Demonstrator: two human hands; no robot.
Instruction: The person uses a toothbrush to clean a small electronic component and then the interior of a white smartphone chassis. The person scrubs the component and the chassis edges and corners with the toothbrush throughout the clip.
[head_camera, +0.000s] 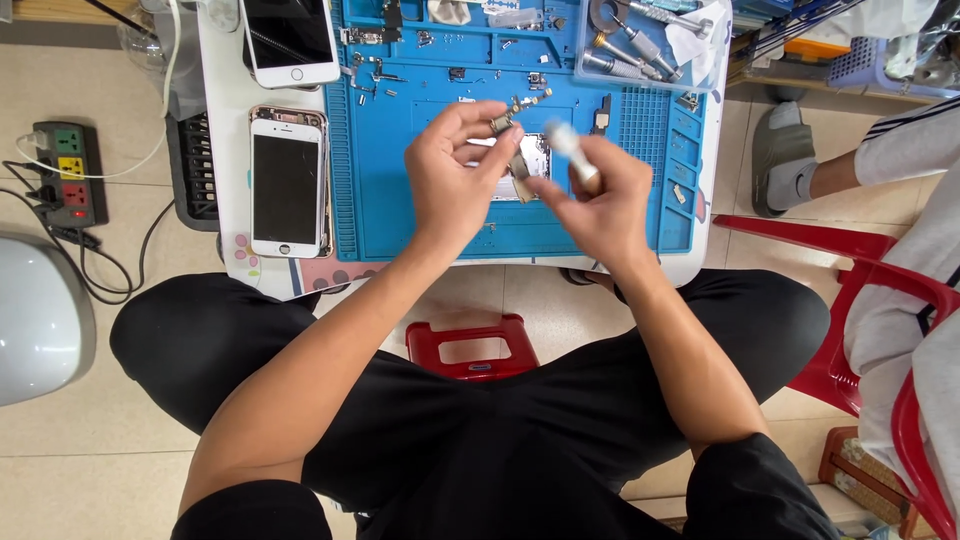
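Overhead, the left hand (452, 175) is pinching a small metal part (502, 123) between thumb and fingers (510, 135), holding it raised over the blue mat (400, 210) on the bench (225, 120). Just beside it, the right hand (600, 205) is closing its fingers around a slim, white-tipped tool (572, 150), its image blurred. Under both hands a silvery phone frame (535, 160) is lying on the mat. Two white phones (286, 185) are resting at the left, and a tray of screwdrivers (640, 45) is sitting at the far right.
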